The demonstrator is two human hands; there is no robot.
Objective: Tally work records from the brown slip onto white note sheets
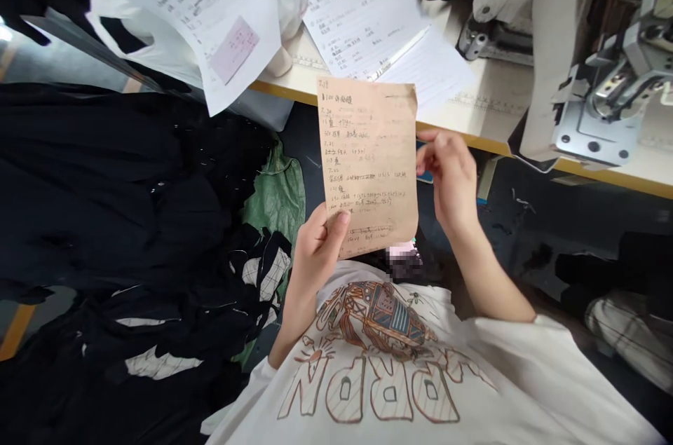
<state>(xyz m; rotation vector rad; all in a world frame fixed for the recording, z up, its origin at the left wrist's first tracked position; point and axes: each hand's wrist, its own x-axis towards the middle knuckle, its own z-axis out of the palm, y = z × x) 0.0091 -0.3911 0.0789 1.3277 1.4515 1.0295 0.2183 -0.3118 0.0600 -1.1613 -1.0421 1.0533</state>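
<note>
The left hand's fingers (339, 221) pinch the lower corner of a handwritten tan paper sheet (368, 158), held flat and steady while the right hand's curled fingers (442, 154) meet its right edge, the counter (494, 112) just beyond the fingertips.

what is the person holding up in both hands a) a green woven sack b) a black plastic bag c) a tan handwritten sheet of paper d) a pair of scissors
c, the tan handwritten sheet of paper is gripped near its lower edge by the left hand and at its right edge by the right hand.
</note>
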